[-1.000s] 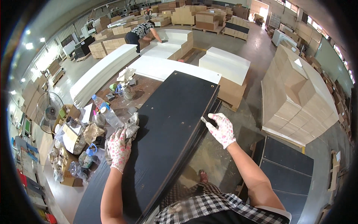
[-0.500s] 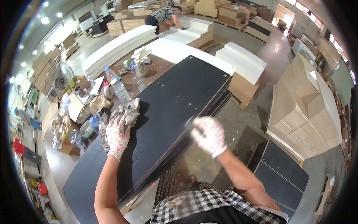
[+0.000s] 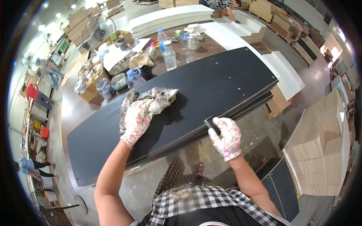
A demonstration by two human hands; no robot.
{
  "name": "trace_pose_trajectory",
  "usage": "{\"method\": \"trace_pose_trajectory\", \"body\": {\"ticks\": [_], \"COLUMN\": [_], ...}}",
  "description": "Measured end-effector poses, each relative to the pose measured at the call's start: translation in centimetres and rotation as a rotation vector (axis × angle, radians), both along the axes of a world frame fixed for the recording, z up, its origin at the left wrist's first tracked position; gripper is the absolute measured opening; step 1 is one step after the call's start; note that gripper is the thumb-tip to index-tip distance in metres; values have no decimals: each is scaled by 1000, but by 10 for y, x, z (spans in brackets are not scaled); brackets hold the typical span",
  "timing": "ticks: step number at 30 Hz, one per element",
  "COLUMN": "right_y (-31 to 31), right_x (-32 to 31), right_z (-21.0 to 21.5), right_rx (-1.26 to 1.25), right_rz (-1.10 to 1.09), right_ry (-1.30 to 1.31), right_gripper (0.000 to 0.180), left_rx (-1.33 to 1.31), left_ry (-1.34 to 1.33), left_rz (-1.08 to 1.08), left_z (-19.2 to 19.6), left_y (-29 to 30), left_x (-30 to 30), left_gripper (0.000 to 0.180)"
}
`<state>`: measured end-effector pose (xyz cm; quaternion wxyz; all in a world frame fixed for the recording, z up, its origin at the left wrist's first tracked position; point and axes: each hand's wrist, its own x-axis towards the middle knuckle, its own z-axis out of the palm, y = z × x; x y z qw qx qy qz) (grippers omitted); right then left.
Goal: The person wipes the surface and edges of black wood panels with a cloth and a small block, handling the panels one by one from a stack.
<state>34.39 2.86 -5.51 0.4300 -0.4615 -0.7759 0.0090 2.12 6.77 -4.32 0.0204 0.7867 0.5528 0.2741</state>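
Note:
A black board (image 3: 211,81) with small light spots lies on top of a stack of similar boards in front of me. My left hand (image 3: 138,117), in a white floral glove, is closed on a crumpled grey rag (image 3: 162,97) and presses it on the board's surface. Beside the board's near edge, my right hand (image 3: 227,137), in a matching glove, grips a small dark block (image 3: 213,124) with a pale side between thumb and fingers. The block is at the edge; whether it touches cannot be told.
Behind the boards, a brown table (image 3: 75,113) bears a clear bottle (image 3: 169,56), a blue-handled jug (image 3: 135,77), a glass jar (image 3: 193,42) and a cardboard box (image 3: 92,88). Stacked brown panels (image 3: 316,150) stand at right, white panels (image 3: 169,19) at the back. Several people work farther off.
My view has turned, so the boards lie more crosswise. My left hand has moved the rag inward across the board. The right hand stays by the edge, its block now sharper in view.

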Motion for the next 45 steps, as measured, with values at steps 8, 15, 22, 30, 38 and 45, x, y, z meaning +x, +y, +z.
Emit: {"method": "trace_pose_trajectory", "body": {"ticks": [8, 15, 22, 30, 38, 45], "right_y": [-97, -110, -187, -186, -178, -201], "right_x": [-138, -166, -302, -431, -467, -471], "right_z": [-41, -12, 4, -7, -18, -2], "right_rx": [6, 27, -108, -79, -75, 34], "right_rz": [303, -51, 298, 741, 842, 831], "right_ry": [-201, -27, -189, -360, -417, -319], "right_gripper": [25, 28, 38, 32, 35, 26], "left_rx": [18, 381, 663, 797, 765, 762], "left_ry": [-922, -708, -521, -1240, -1259, -1366], "left_rz": [128, 361, 847, 900, 918, 948], "left_z": [35, 24, -54, -69, -101, -81], "left_y": [-118, -274, -395, -427, -452, -420], "left_x": [-83, -238, -324, -334, -346, -337], "left_gripper": [32, 49, 50, 54, 55, 52]}}
